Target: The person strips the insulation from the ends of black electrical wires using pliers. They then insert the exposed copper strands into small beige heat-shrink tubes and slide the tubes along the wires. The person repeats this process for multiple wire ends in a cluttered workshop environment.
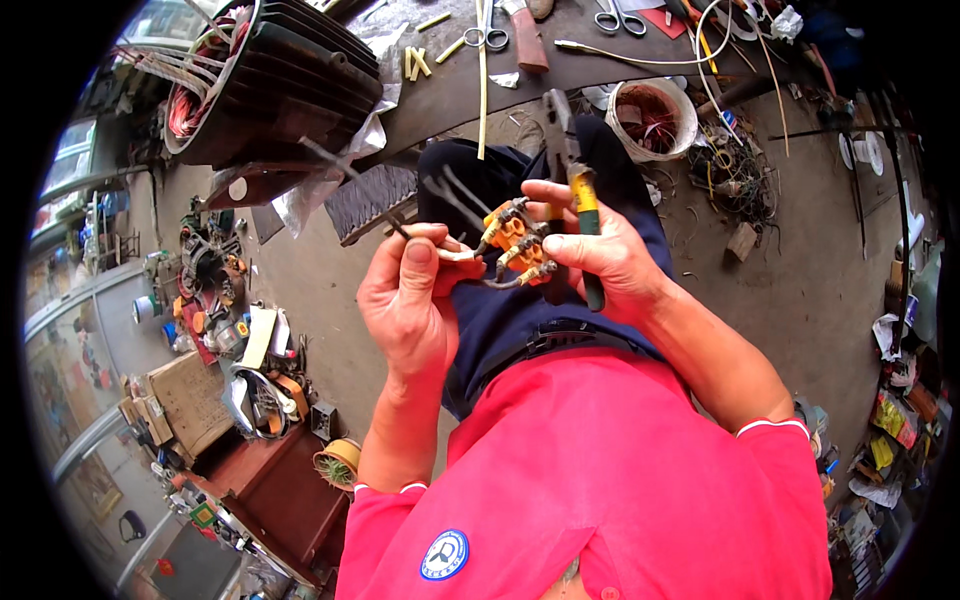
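Observation:
Over my lap, my right hand (618, 258) is closed around an orange terminal block (516, 240) with metal studs and dark leads. The same hand also holds pliers (582, 190) with yellow and green handles, jaws pointing away from me. My left hand (410, 300) pinches a lead with a whitish sleeve (457, 255) beside the block's left side. A thin dark rod or cable (355, 182) sticks out from these fingers toward the far left. The exact join between lead and block is too small to make out.
At the far left stands a dark ribbed motor housing (300, 85) with red windings and white leads. The workbench (430, 112) carries scissors (487, 38), cut yellowish tubing (483, 100) and a wooden-handled tool (527, 40). A white bucket (688, 118) and tangled wire scraps (738, 180) lie beyond my right knee.

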The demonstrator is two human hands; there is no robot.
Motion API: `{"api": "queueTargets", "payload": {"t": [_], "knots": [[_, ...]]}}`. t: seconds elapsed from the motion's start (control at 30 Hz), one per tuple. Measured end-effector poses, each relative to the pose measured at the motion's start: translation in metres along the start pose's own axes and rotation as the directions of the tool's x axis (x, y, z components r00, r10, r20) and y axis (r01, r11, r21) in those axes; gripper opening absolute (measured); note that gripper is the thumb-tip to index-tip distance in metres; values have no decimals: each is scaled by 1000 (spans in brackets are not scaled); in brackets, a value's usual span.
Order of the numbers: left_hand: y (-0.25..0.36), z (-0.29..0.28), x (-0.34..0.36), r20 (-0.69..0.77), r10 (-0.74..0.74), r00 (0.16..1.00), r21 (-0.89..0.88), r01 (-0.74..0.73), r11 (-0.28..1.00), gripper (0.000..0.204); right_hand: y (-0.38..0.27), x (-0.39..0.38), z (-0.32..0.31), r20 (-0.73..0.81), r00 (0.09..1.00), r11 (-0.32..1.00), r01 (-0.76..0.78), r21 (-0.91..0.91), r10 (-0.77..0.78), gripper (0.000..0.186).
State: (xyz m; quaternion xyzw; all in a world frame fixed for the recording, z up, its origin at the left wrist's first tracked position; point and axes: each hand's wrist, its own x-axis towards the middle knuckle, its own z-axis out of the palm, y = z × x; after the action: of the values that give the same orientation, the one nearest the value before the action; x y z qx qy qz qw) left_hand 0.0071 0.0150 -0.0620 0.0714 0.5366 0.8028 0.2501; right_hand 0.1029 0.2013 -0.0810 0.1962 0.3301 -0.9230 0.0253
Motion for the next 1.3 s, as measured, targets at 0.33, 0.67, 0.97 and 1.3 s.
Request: {"api": "queueTargets", "payload": {"t": [0.33,0.67,0.97,1.3], "knots": [[-19,-19,-18,271,592,759,786,-529,319,24,-22,-7,4,-179,964,953,142,-269,-195,41],[-1,-3,20,688,233,687,691,-719,77,24,-32,-12,2,-218,947,935,161,-316,-237,31],[-25,15,-3,274,137,952,613,-283,737,10,-26,-4,-7,-92,911,809,306,-502,-402,23],[-23,13,-7,213,-97,972,692,-81,717,13,-45,0,-18,56,918,646,318,-693,-392,26]]}}
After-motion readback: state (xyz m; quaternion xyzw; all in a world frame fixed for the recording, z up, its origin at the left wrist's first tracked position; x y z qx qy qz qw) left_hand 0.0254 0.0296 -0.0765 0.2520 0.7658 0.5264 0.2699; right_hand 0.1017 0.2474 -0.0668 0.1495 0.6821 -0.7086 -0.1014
